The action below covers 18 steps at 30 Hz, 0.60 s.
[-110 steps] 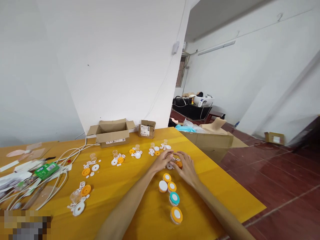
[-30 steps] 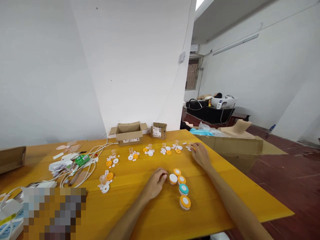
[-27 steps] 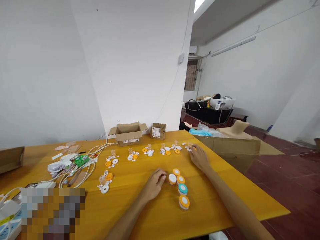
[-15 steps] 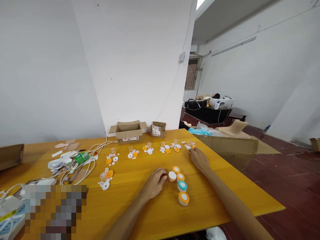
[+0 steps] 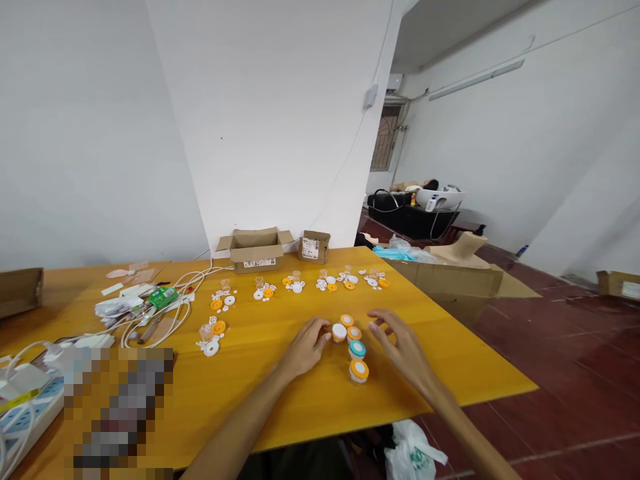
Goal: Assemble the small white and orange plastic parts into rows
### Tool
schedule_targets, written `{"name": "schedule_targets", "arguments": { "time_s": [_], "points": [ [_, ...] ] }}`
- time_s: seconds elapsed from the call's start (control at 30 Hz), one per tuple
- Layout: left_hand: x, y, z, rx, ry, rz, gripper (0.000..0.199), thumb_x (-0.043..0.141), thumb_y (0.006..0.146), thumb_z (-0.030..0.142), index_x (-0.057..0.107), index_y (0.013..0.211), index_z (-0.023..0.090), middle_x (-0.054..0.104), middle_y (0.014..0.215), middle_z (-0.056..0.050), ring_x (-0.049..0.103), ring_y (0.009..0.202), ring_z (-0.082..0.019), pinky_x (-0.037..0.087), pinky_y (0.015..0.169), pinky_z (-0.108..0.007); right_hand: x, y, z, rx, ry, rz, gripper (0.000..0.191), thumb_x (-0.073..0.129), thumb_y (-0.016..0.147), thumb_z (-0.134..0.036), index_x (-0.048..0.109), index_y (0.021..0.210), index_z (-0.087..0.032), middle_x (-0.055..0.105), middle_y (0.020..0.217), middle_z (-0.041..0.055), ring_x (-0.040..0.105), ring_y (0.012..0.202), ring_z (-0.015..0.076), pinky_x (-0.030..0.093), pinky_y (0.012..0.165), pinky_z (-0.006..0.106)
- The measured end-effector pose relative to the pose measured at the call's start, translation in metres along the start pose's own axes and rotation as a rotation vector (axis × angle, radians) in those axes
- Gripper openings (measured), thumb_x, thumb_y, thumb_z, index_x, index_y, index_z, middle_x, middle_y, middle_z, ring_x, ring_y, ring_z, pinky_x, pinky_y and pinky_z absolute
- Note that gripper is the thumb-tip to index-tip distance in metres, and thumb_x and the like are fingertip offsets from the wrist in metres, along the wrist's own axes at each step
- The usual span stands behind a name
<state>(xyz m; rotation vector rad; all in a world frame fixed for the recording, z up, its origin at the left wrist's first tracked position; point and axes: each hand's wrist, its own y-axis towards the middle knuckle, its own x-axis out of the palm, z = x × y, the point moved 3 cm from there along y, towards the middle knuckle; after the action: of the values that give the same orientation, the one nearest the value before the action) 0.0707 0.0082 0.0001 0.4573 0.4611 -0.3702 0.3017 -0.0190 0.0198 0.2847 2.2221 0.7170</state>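
A cluster of small clear jars stands near the table's middle: a white-topped jar [image 5: 339, 332], a teal-lidded jar [image 5: 357, 349], a front orange-lidded jar [image 5: 359, 371] and two more orange-lidded ones behind. Just left of the white-topped jar is my left hand [image 5: 306, 348], its fingers curved, thumb apart, nothing in it. On the cluster's other side, my right hand [image 5: 397, 340] hovers with fingers spread and holds nothing. Whether either hand touches a jar is hard to tell. Farther back lie several small groups of clear cups, white discs and orange lids [image 5: 383, 283].
An open cardboard box [image 5: 257, 257] and a smaller box [image 5: 315, 247] stand against the wall. Tangled white cables [image 5: 187, 313], a green packet [image 5: 163, 297] and a power strip [image 5: 30, 413] occupy the left. A white plastic bag [image 5: 413, 453] sits below the front edge.
My right hand has come back from the far-right group of parts to beside the jar cluster. My left hand stays by the white-topped jar. The camera view has shifted slightly.
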Motion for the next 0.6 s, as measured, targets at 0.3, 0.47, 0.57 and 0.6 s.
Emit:
{"name": "schedule_targets", "arguments": {
  "time_s": [0.3, 0.47, 0.57, 0.6],
  "points": [
    [0.0, -0.006, 0.015, 0.047, -0.021, 0.012, 0.035, 0.057, 0.092, 0.027, 0.059, 0.127, 0.027, 0.064, 0.125, -0.006, 0.062, 0.107, -0.022, 0.048, 0.104, -0.038, 0.019, -0.069, -0.051, -0.159, -0.253, -0.003, 0.027, 0.056, 0.095, -0.043, 0.064, 0.117, -0.028, 0.065, 0.114, 0.0104, 0.07, 0.09, 0.0255, 0.058, 0.064, 0.033],
    [0.007, 0.001, 0.013, 0.036, -0.028, 0.007, 0.048, 0.069, 0.083, 0.023, 0.06, 0.129, 0.027, 0.066, 0.127, -0.006, 0.061, 0.113, -0.025, 0.046, 0.105, -0.04, 0.024, -0.065, -0.038, -0.104, -0.297, 0.085, 0.024, 0.052, 0.096, -0.038, 0.066, 0.112, -0.027, 0.065, 0.11, 0.0096, 0.07, 0.078, 0.0232, 0.054, 0.055, 0.031],
    [0.012, 0.006, 0.012, 0.023, -0.013, 0.014, 0.047, 0.072, 0.08, 0.023, 0.062, 0.125, 0.027, 0.069, 0.123, -0.005, 0.061, 0.112, -0.025, 0.046, 0.103, -0.039, 0.022, -0.061, -0.026, -0.051, -0.315, 0.102, 0.022, 0.052, 0.095, -0.036, 0.065, 0.11, -0.027, 0.065, 0.106, 0.0082, 0.068, 0.071, 0.0217, 0.052, 0.054, 0.031],
    [0.013, 0.007, 0.011, 0.012, 0.003, 0.018, 0.044, 0.072, 0.08, 0.023, 0.063, 0.123, 0.027, 0.07, 0.119, -0.005, 0.062, 0.109, -0.025, 0.047, 0.101, -0.039, 0.021, -0.06, -0.022, -0.033, -0.327, 0.106, 0.022, 0.052, 0.095, -0.035, 0.065, 0.11, -0.027, 0.065, 0.105, 0.0081, 0.067, 0.07, 0.0217, 0.052, 0.054, 0.031]
  ]
}}
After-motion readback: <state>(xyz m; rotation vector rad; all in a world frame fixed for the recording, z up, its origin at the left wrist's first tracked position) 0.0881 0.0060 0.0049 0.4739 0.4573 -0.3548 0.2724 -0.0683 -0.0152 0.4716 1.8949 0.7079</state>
